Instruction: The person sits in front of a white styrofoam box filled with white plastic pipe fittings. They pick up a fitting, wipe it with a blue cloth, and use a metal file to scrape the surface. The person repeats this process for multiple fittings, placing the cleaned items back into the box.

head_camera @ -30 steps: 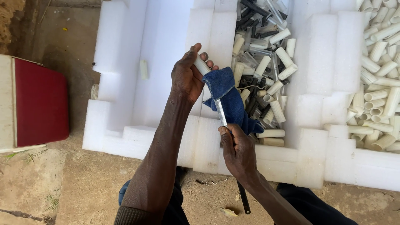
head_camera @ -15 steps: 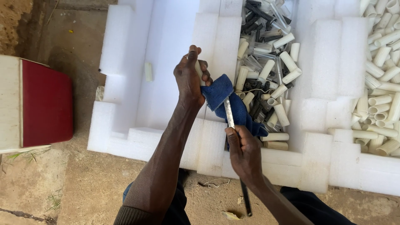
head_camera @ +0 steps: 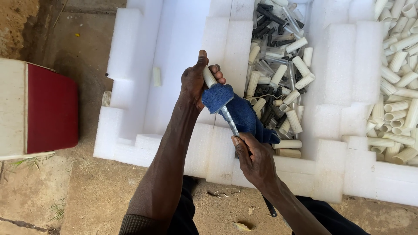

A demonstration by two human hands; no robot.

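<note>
My left hand (head_camera: 194, 82) is closed around a short cream plastic tube (head_camera: 209, 76), held over the white foam tray (head_camera: 217, 156). A blue cloth (head_camera: 237, 112) is wrapped at the tube's lower end and hangs toward my right hand. My right hand (head_camera: 254, 161) grips a thin metal rod (head_camera: 229, 120) whose tip runs up through the cloth into the tube. The rod's dark handle end (head_camera: 270, 208) sticks out below my wrist.
The middle compartment holds a heap of cream tubes, clear tubes and dark parts (head_camera: 278, 74). Another compartment at right is full of cream tubes (head_camera: 398, 82). One lone tube (head_camera: 156, 76) lies in the left compartment. A red and white box (head_camera: 41, 111) stands on the ground at left.
The rod has been pushed further up through the cloth into the tube; both hands stay in much the same place over the tray.
</note>
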